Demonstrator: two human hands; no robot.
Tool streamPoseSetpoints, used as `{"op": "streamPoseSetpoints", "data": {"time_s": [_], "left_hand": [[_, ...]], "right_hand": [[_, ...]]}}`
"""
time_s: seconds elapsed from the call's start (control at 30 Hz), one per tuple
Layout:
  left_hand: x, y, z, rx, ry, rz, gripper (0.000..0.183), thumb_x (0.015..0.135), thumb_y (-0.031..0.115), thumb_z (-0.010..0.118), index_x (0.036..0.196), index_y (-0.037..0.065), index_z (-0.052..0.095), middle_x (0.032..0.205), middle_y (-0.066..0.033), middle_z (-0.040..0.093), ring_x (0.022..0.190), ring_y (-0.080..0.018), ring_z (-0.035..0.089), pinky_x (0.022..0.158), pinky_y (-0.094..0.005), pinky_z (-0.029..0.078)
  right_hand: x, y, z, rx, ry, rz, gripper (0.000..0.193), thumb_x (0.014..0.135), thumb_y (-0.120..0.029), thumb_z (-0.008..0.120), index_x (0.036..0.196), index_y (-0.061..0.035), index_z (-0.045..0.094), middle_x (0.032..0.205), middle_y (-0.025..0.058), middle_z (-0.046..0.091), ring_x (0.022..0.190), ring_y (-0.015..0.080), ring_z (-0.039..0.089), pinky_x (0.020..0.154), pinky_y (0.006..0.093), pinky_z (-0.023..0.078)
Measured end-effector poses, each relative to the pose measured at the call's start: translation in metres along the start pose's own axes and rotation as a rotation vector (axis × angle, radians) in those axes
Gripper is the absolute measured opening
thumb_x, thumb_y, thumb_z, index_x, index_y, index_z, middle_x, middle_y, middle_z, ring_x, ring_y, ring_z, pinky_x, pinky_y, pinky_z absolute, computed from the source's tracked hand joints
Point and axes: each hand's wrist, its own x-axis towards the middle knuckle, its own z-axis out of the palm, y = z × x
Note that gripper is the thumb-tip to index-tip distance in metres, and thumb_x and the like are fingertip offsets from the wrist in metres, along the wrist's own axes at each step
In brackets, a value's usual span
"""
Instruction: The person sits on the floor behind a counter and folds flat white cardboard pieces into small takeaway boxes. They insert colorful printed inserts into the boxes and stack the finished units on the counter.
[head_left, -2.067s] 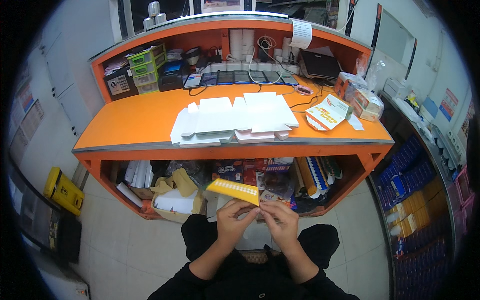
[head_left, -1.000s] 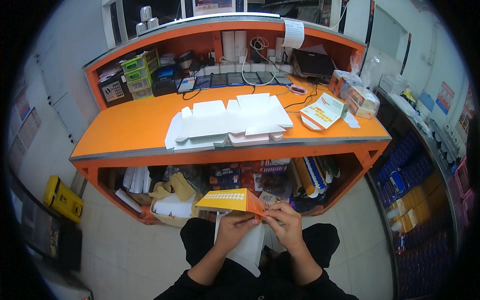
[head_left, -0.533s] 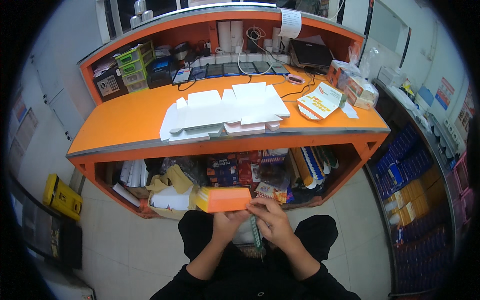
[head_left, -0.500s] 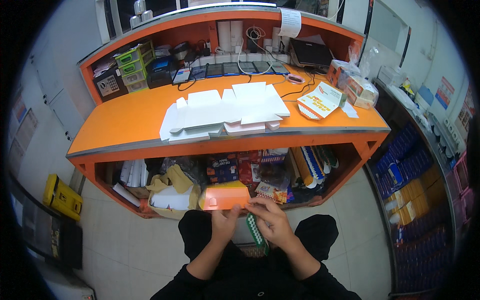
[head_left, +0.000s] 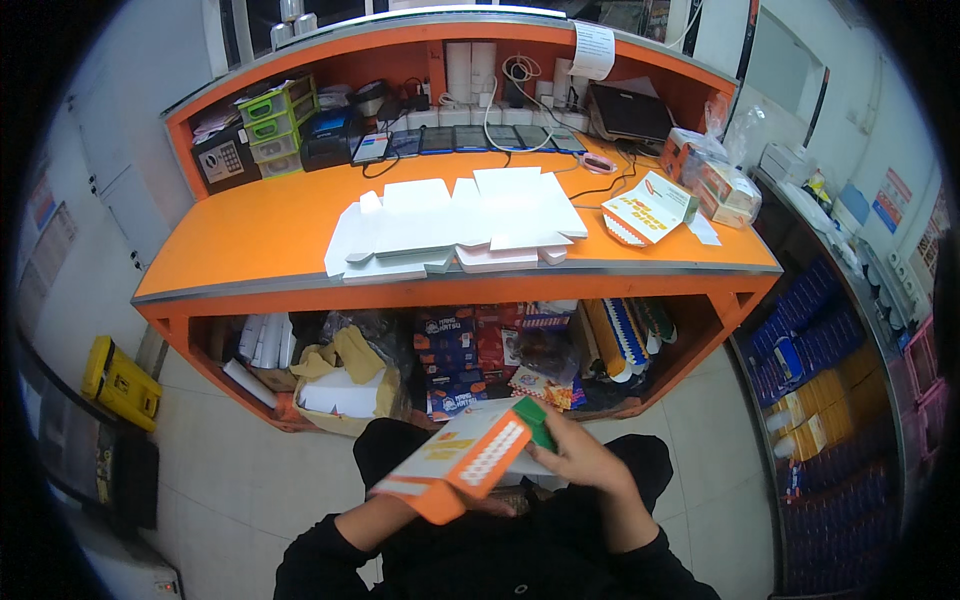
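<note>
A folded carton (head_left: 455, 455), white with orange edges, a scalloped white strip and a green end, is tilted above my lap. My right hand (head_left: 583, 455) grips it at the green end, the thumb and fingers bent around the edge. Under the carton's lower left side is my left hand (head_left: 385, 517); only its wrist area shows plainly, and its fingers are mostly hidden. On the orange counter beyond lie stacked flat white cartons (head_left: 430, 225). A similar carton (head_left: 650, 207), partly folded, rests to their right.
The orange counter (head_left: 270, 225) spans the space before me, with tablets (head_left: 470, 139) and cables along its back. Below it, a shelf holds a brown bag (head_left: 340, 400) and blue boxes (head_left: 445, 345). A yellow bin (head_left: 122, 382) stands left; a rack (head_left: 815, 330) stands right.
The carton has turned and tilted, now showing its white and orange printed side. My left hand has gone beneath it; my right hand has moved slightly right. The view has shifted a little.
</note>
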Motion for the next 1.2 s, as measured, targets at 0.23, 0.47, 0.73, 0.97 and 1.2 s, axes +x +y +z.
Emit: {"op": "streamPoseSetpoints", "data": {"time_s": [0.23,0.47,0.73,0.97,1.2], "left_hand": [[0.025,0.014,0.022,-1.661,1.121,-0.493,0.035,0.091,0.011,0.056,0.122,0.0,0.045,0.118,-0.0108,0.052,0.109,-0.0216,0.051,0.094,-0.0353,0.041],[0.019,-0.005,0.029,-1.4,0.953,-0.545,0.039,0.085,0.007,0.065,0.119,-0.001,0.047,0.114,-0.0111,0.054,0.102,-0.0193,0.055,0.089,-0.0304,0.044],[-0.007,-0.01,0.04,-0.419,0.412,-0.456,0.049,0.081,0.018,0.071,0.122,0.003,0.048,0.118,-0.0101,0.054,0.108,-0.0217,0.053,0.092,-0.0355,0.042],[-0.027,0.005,0.039,-0.473,0.343,-0.426,0.052,0.08,0.019,0.072,0.123,0.003,0.048,0.12,-0.0106,0.053,0.109,-0.022,0.053,0.093,-0.0363,0.042],[-0.021,0.011,0.039,-0.492,0.348,-0.404,0.054,0.079,0.019,0.073,0.123,0.003,0.048,0.122,-0.0111,0.052,0.111,-0.0223,0.052,0.094,-0.037,0.042]], "right_hand": [[0.02,-0.013,0.045,-0.567,0.208,-0.227,0.06,0.075,-0.006,0.058,0.132,-0.006,0.041,0.126,0.0167,0.051,0.11,0.033,0.054,0.089,0.0405,0.046],[0.019,-0.005,0.034,-0.599,0.353,-0.275,0.028,0.08,-0.011,0.063,0.109,-0.0069,0.061,0.112,0.0126,0.059,0.099,0.0279,0.058,0.079,0.0378,0.05],[0.022,-0.01,0.043,-0.021,0.582,-0.08,0.017,0.071,0.002,0.068,0.088,0.0014,0.066,0.087,0.0127,0.062,0.081,0.0221,0.06,0.068,0.0292,0.047],[0.021,-0.006,0.05,0.128,0.537,0.05,0.01,0.075,0.0,0.069,0.085,0.0024,0.068,0.084,0.0097,0.061,0.08,0.0173,0.058,0.068,0.0271,0.045],[0.017,-0.006,0.057,0.082,0.612,0.012,0.008,0.075,0.0,0.069,0.083,0.0012,0.069,0.083,0.0083,0.061,0.08,0.0166,0.058,0.068,0.0263,0.045]]}}
